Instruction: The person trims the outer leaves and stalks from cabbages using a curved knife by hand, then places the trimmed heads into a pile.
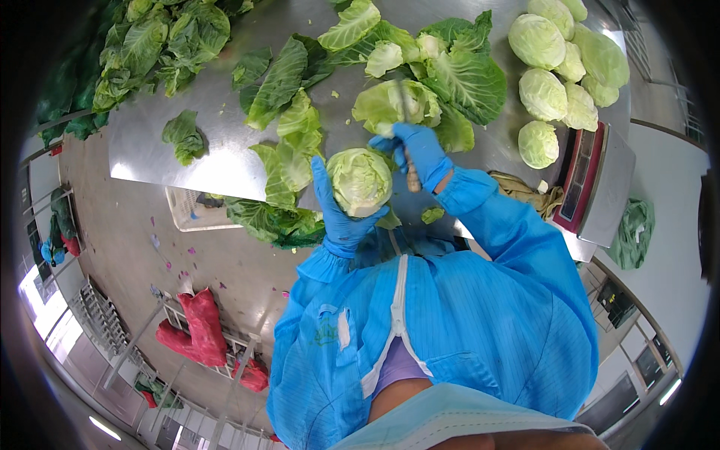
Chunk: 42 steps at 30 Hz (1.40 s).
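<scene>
A trimmed pale green cabbage (360, 178) rests in my left hand (341, 223), whose blue-gloved fingers curve round its left side and underside. Just right of it, my right hand (421, 156), also gloved in blue, is closed round a knife with a wooden handle (412, 178). The blade is blurred and points away from me, over a leafy cabbage (394, 105) on the steel table. Loose outer leaves (289, 150) lie left of the held cabbage, and large dark green leaves (469, 75) spread beyond my right hand.
Several trimmed cabbages (544, 94) are piled at the far right, beside a red-framed scale (589, 176). A heap of leaves (154, 49) fills the far left of the steel table (225, 105). Below its near edge stands a white crate (187, 214); red sacks (199, 330) lie on a rack behind.
</scene>
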Each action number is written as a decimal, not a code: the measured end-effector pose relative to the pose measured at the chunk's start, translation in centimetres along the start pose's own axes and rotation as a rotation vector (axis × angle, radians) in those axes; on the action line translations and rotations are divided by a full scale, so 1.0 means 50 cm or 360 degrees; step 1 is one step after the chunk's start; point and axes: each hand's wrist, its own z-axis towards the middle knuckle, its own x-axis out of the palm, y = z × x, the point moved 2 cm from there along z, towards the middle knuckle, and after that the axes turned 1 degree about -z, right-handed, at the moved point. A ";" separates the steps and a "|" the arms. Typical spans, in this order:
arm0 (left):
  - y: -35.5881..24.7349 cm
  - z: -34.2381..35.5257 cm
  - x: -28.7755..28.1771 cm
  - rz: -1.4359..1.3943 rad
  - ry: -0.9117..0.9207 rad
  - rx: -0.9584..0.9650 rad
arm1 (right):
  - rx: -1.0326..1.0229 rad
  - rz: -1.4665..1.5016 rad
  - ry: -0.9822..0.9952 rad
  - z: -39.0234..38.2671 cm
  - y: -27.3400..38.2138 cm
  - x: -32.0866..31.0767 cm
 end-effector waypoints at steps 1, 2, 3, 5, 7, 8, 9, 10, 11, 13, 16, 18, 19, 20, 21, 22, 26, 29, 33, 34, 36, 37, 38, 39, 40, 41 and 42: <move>-0.004 0.003 0.004 -0.0259 -0.0056 -0.0106 | -0.0069 0.0141 -0.0126 0.017 0.000 -0.029; -0.012 0.004 0.001 -0.0504 -0.0124 -0.0220 | -0.0314 0.0056 -0.0268 0.003 0.023 -0.030; -0.025 0.005 0.000 -0.0477 -0.0188 -0.0270 | -0.0194 -0.0231 -0.0259 -0.026 0.035 -0.028; -0.002 -0.015 0.001 -0.0190 -0.0185 -0.0184 | -0.0065 -0.0513 -0.0253 -0.095 0.036 0.008; -0.003 -0.024 0.014 0.0221 -0.0169 0.0011 | -0.0816 -0.1544 -0.0217 -0.122 0.032 0.055; -0.006 -0.024 0.021 0.0205 -0.0163 0.0015 | -0.0816 -0.1551 -0.0233 -0.119 0.022 0.053; -0.010 -0.023 0.028 0.0259 -0.0173 0.0031 | -0.0819 -0.1474 -0.0187 -0.111 0.006 0.048; -0.011 -0.021 0.030 0.0324 -0.0182 0.0048 | -0.0823 -0.1387 -0.0134 -0.106 0.004 0.050; -0.008 -0.021 0.031 0.0323 -0.0178 0.0051 | -0.0698 -0.1382 -0.0114 -0.099 0.008 0.043; -0.003 -0.023 0.031 0.0235 -0.0188 0.0059 | -0.0676 -0.1352 -0.0135 -0.099 0.017 0.044; -0.004 -0.021 0.032 0.0168 -0.0235 0.0059 | -0.0346 -0.0845 -0.0100 -0.100 0.028 0.046; -0.003 -0.017 0.034 -0.0047 -0.0264 -0.0048 | -0.0043 -0.0369 -0.0047 -0.099 0.021 0.044; -0.004 -0.012 0.036 -0.0263 -0.0287 -0.0155 | -0.0026 -0.0066 -0.0050 -0.101 0.016 0.041; -0.009 -0.007 0.036 -0.0263 -0.0290 -0.0155 | -0.0007 0.0237 -0.0052 -0.102 0.012 0.041; -0.014 -0.002 0.035 -0.0383 -0.0344 -0.0196 | -0.0006 0.0235 -0.0050 -0.106 0.011 0.043; -0.015 -0.001 0.033 -0.0500 -0.0401 -0.0243 | -0.0083 0.0228 -0.0103 -0.111 0.008 0.045; -0.004 -0.001 -0.002 -0.0249 -0.0390 -0.0302 | -0.0303 0.0209 -0.0246 -0.101 0.009 0.040; 0.006 0.002 -0.019 -0.0623 -0.0427 -0.0588 | -0.0256 -0.0074 -0.0230 -0.024 0.003 -0.092; 0.021 0.020 -0.057 -0.0774 -0.0172 -0.0426 | -0.0487 -0.0881 -0.0379 -0.040 0.078 -0.068; 0.014 0.032 -0.059 -0.0772 -0.0158 -0.0425 | -0.0489 -0.0871 -0.0389 -0.047 0.066 -0.059; 0.012 0.045 -0.058 -0.0806 -0.0019 -0.0435 | -0.0967 -0.1319 -0.0110 -0.052 0.028 -0.026; 0.012 0.048 -0.058 -0.0807 -0.0014 -0.0436 | -0.1133 -0.1458 -0.0011 -0.049 0.005 -0.008; 0.011 0.055 -0.055 -0.0845 0.0010 -0.0423 | -0.1161 -0.1310 0.0152 -0.040 -0.013 0.010; 0.010 0.061 -0.052 -0.0882 0.0034 -0.0411 | -0.1180 -0.1232 0.0229 -0.040 -0.017 0.011; 0.007 0.067 -0.054 -0.0874 0.0035 -0.0401 | -0.1197 -0.1152 0.0316 -0.043 -0.013 0.019; 0.006 0.067 -0.055 -0.0863 0.0057 -0.0400 | -0.0749 -0.0862 0.0329 -0.053 0.004 0.024; 0.005 0.066 -0.058 -0.0852 0.0078 -0.0398 | -0.0304 -0.0567 0.0340 -0.057 0.007 0.026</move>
